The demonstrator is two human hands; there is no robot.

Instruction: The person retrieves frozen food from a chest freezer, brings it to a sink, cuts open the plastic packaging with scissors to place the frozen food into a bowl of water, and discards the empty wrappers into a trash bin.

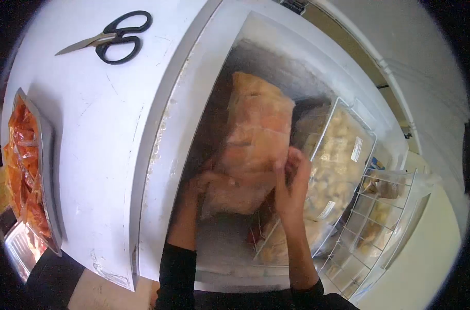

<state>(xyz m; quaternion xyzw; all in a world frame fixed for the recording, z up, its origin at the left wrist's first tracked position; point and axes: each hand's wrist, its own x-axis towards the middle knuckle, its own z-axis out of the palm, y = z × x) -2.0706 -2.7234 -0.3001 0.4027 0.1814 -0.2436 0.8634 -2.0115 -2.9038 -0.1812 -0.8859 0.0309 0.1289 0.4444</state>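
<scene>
While the right hand (291, 178) grips the bag (258, 121) mid-frame, what the left hand (205, 182) clasps is too blurred to tell; the close wire basket (325, 128) might snag it.

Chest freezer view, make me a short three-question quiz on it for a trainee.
1. Multiple choice: which tool lies on the white surface? A, knife; B, scissors; C, tongs.
2. True or false: the person's right hand is holding that tool.
3. Fill in: the nearest basket beside the large wrapped package is made of ____.

Key:
1. B, scissors.
2. False; the right hand is at the package's edge.
3. Wire.
</scene>
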